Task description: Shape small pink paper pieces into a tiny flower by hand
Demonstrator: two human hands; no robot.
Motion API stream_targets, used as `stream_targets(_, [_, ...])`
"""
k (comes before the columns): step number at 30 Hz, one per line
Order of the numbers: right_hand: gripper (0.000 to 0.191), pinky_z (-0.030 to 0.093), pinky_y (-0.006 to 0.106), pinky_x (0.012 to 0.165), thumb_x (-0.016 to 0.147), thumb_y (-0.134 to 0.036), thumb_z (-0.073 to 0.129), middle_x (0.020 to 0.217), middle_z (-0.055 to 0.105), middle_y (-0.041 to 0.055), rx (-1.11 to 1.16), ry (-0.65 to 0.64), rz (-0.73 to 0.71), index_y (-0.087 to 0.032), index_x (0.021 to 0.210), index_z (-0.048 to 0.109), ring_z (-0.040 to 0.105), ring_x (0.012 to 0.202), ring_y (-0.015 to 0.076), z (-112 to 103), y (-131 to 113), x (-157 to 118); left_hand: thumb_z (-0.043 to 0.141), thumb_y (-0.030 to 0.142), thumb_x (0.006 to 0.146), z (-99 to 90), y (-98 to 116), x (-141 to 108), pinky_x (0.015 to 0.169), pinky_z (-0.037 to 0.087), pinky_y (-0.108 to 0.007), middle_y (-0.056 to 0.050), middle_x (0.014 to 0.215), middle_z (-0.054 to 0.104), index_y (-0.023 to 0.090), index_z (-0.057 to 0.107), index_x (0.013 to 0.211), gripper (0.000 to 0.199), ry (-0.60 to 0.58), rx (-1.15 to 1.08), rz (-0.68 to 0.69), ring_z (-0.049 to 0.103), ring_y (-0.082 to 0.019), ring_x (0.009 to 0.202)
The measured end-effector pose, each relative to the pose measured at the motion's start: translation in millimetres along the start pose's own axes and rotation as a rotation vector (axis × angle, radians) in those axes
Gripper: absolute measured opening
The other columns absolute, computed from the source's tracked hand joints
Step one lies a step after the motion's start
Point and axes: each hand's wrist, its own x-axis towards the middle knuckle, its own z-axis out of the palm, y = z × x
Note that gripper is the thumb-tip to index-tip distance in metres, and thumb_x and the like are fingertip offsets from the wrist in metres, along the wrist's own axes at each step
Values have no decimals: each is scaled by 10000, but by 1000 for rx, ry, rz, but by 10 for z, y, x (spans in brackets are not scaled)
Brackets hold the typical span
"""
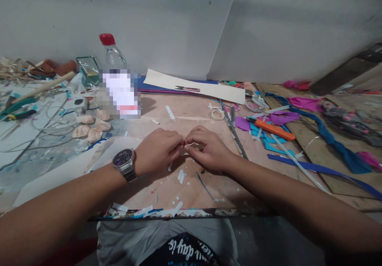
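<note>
My left hand, with a watch on its wrist, is closed in a pinch above the middle of the table. My right hand meets it there, thumb and forefinger also pinched. A thin white strip shows at the right fingertips; its material is too small to tell. Whatever the left fingertips grip is hidden. Scraps of white strip lie on the board below the hands. Beyond the right hand are a roll of tape and a metal ruler.
Small pink-handled snips lie on a long cream sheet at the back. A red-capped bottle and a blurred upright object stand back left. An orange cutter lies right among fabric scraps; green-handled pliers lie far left.
</note>
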Motion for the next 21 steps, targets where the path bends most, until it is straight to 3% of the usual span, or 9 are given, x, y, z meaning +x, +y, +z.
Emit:
stream_targets(10, [109,505,374,848,915,-222,658,850,732,38,56,-3,59,-221,861,752,653,904,211,-7,52,11,493,325,1049,-14,12,-13,780,413,-362,-59,896,723,184,660,974,231,-24,-27,8,638,-211,832])
stream_targets(21, [97,507,365,822,901,-226,683,847,728,55,27,-9,47,-216,844,760,644,906,219,-15,40,-5,431,460,1090,-53,25,8,728,384,-349,-57,836,726,184,693,929,413,-100,-38,-71,628,-205,777])
